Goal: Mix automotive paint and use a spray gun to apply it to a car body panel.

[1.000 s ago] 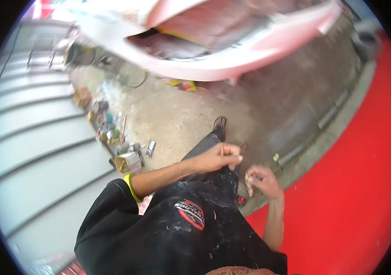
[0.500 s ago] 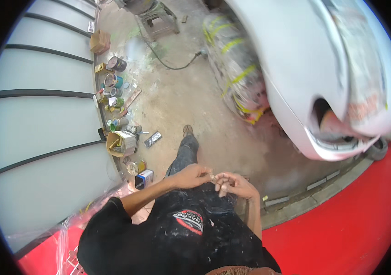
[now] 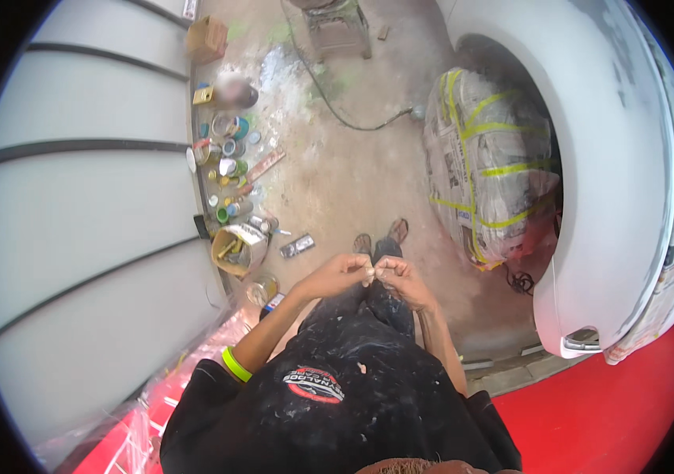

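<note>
My left hand (image 3: 343,275) and my right hand (image 3: 403,283) meet in front of my waist, above my legs. Both pinch with thumb and fingertips, and the tips nearly touch. Whatever sits between them is too small to make out. A bright yellow-green ring (image 3: 236,365), like a roll of tape, is around my left forearm near the sleeve. To the right stands a pale grey car body (image 3: 625,182) with a wheel arch. Inside the arch, the wheel (image 3: 495,166) is wrapped in newspaper and clear plastic, bound with yellow-green tape.
Paint cans (image 3: 230,126) line the floor along the panelled wall (image 3: 92,189) at left. A carton of tools (image 3: 240,249) and a flat dark packet (image 3: 297,246) lie nearer. A stool (image 3: 337,30) stands far off, with a cable (image 3: 337,117) across the floor. Red surface (image 3: 589,419) lies at lower right.
The view has shifted, bringing the wrapped wheel and both feet into fuller sight. My hands stay together, the right fingers now more closed. The yellow-green ring on my left forearm has come into view.
</note>
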Action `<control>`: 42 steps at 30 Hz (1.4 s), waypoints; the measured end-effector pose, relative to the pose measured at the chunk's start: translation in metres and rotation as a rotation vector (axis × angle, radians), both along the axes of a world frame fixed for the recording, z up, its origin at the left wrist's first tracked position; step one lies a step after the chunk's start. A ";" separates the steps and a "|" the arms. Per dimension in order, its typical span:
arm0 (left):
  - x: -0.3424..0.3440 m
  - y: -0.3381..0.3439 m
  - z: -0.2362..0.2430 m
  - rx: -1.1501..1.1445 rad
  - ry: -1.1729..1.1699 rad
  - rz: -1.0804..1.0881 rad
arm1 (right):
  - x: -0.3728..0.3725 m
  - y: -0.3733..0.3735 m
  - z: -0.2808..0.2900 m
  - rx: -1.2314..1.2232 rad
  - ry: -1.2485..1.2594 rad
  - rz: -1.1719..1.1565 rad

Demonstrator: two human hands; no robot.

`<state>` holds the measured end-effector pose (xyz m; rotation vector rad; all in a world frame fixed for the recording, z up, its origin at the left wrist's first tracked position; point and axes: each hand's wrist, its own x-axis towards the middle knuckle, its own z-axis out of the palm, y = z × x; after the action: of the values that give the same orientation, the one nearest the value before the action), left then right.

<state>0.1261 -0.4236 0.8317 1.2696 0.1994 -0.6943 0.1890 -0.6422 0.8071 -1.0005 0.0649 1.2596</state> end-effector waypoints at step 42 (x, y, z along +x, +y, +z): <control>0.438 0.294 -0.192 0.838 -0.406 -1.871 | 0.096 0.474 -0.148 -0.171 0.625 -2.381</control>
<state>0.5643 -0.1299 0.6398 2.1958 -1.3644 -1.9800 0.2849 -0.1686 0.6590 -0.0716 1.3776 -0.7541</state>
